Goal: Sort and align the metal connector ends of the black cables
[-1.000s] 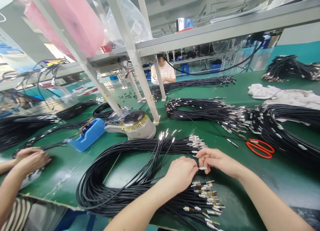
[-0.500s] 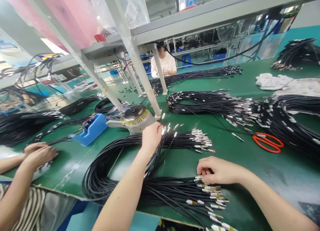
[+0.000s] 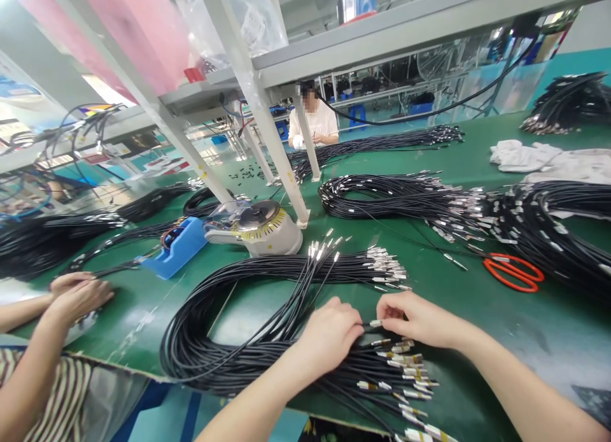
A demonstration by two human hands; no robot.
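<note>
A big coil of black cables point(image 3: 224, 340) with metal end plugs lies on the green bench point(image 3: 429, 283) in front of me. My left hand point(image 3: 329, 334) is closed on a black cable just behind its metal plug point(image 3: 376, 323). My right hand point(image 3: 415, 320) pinches that same plug at its tip. Both hands hover over a fan of plug ends point(image 3: 405, 372) near the bench's front edge. A second fan of plug ends point(image 3: 382, 270) lies farther back.
Orange scissors point(image 3: 513, 270) lie to the right. A grey tape dispenser point(image 3: 258, 225) and a blue one point(image 3: 174, 246) stand behind the coil. More cable bundles point(image 3: 405, 197) and a white cloth point(image 3: 525, 155) fill the back. A co-worker's hands point(image 3: 76, 295) rest at left; another person point(image 3: 312, 120) sits far off.
My left hand came back from the upright cable ends by the tape dispenser to the near plugs. My right hand lifted slightly and now pinches a plug together with the left.
</note>
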